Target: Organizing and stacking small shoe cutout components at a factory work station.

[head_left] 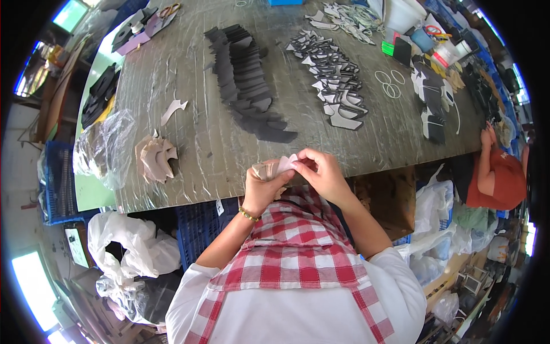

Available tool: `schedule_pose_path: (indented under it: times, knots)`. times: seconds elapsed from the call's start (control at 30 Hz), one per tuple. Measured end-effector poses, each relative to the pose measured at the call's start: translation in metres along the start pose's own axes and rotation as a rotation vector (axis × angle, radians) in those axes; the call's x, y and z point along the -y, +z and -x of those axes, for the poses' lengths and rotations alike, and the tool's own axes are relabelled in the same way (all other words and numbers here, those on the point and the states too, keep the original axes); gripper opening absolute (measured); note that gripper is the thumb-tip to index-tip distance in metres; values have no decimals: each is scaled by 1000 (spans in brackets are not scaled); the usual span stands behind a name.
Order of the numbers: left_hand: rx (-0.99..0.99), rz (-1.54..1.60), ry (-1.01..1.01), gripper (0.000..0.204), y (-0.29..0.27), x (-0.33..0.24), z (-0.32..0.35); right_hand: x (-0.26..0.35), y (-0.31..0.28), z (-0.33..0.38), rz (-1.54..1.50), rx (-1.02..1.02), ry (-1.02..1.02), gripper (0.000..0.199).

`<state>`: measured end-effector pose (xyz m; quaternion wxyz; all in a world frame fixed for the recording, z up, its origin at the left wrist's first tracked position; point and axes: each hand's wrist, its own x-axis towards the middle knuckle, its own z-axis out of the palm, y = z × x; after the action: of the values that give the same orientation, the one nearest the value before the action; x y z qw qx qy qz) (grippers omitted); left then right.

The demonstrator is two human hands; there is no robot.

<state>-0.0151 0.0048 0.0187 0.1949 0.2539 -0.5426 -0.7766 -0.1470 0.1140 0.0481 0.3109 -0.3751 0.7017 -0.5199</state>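
Note:
At the table's near edge, my left hand point(263, 187) is closed round a small stack of pale beige cut pieces point(268, 169). My right hand point(321, 172) pinches the end of a light pinkish cut piece point(286, 163) at that stack. Both hands meet just above the red checked apron. Beyond them lies a long curved row of overlapping dark grey cut pieces point(246, 86). Farther right is a row of grey and white cut pieces point(331, 80). A pile of beige cut pieces point(156, 157) rests to the left, and a single pale piece point(173, 110) lies behind it.
The table point(195, 149) has a wrinkled plastic cover. White rings point(391, 85) and more cut pieces point(431, 103) lie on the right. A purple box point(143, 34) with scissors point(169, 10) stands far left. A co-worker in red point(498, 180) is at the right edge.

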Motion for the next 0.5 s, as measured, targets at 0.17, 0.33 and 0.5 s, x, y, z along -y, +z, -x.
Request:
schedule_pose_path:
  times: [0.17, 0.33, 0.5]
  knots:
    - [-194, -3, -14, 19, -1, -3, -1, 0, -5, 7, -208, -101, 58, 12]
    - [-208, -163, 153, 11, -12, -15, 6, -3, -24, 15, 76, -361, 12, 9]
    - [-60, -280, 172, 18, 20, -16, 19, 24, 0, 37, 228, -192, -161, 11]
